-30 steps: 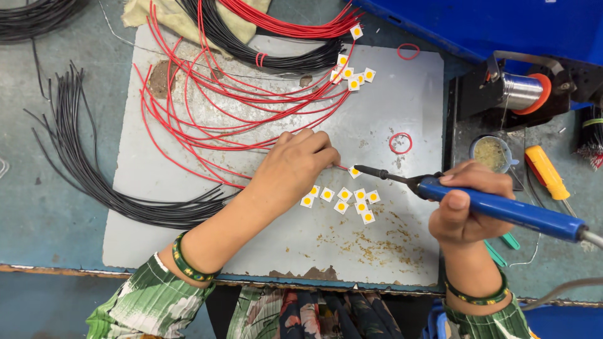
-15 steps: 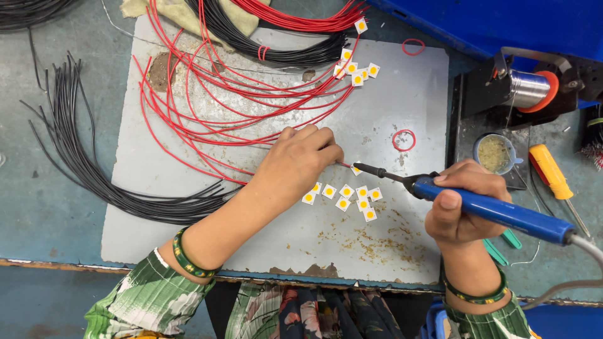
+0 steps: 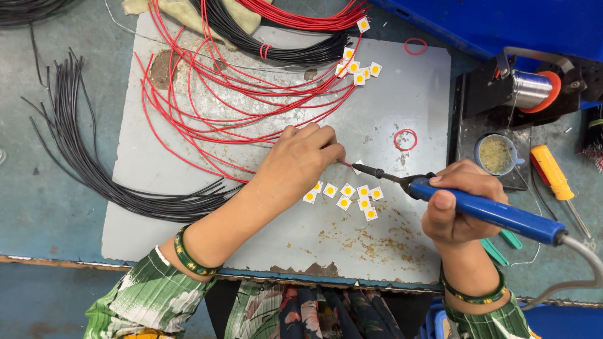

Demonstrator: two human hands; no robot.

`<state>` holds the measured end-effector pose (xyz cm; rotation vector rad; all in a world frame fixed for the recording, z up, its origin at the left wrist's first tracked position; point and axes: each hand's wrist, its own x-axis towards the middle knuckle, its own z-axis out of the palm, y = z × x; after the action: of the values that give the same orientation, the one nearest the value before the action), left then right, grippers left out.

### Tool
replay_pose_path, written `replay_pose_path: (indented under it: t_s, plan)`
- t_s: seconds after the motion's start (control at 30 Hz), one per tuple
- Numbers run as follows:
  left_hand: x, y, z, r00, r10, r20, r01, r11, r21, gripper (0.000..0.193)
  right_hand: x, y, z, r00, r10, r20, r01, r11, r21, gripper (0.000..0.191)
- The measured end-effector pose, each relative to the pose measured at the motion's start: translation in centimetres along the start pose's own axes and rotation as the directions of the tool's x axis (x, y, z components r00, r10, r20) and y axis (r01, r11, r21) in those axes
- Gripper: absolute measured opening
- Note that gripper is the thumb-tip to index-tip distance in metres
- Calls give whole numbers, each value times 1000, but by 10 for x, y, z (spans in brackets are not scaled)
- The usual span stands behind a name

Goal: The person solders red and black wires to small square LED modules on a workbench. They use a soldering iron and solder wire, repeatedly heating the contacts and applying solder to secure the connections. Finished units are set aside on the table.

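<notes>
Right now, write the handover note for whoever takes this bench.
Left hand: pinches a red wire end against a small square chip on the grey board.
Right hand: grips the blue soldering iron, tip at that chip.
Done: several chips up top already carry red wires.
Left: loose chips by the left hand; black wires lie unattached at left.

Bright, even light falls from overhead, and colours are clean. Shadows are soft and short: a faint one lies under the left hand [image 3: 301, 166] and below the iron [image 3: 483, 210] beside the right hand's fingers [image 3: 461, 182]. The solder spool [image 3: 531, 89] (up right of those fingers) shows glare. Focus is sharp; the frame edges bend slightly.
</notes>
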<state>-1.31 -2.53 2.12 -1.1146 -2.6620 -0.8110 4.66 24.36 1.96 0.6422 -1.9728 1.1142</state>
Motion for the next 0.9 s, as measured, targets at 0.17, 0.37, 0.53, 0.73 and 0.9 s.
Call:
replay_pose_path:
  t_s: [0.17, 0.37, 0.53, 0.73, 0.9]
  plan:
    - [-2, 0, 1, 1000, 13, -12, -12, 1000, 13, 20, -2, 0, 0, 1000, -5, 5, 5, 1000, -16, 35]
    - [-2, 1, 2, 1000, 21, -1, -21, 999, 35, 20, -2, -4, 2, 1000, 22, 15, -22, 1000, -6, 33]
    - [-4, 4, 2, 999, 32, -37, -30, 998, 52, 17, 8, -12, 7, 999, -34, 37, 35, 999, -32, 33]
    - [-8, 5, 1, 998, 38, -55, -34, 996, 79, 16, 18, -25, 8, 992, -100, 78, 107, 991, -85, 32]
    - [-10, 6, 2, 997, 35, -65, -30, 996, 79, 14, 17, -25, 7, 997, -76, 31, 79, 993, -91, 32]
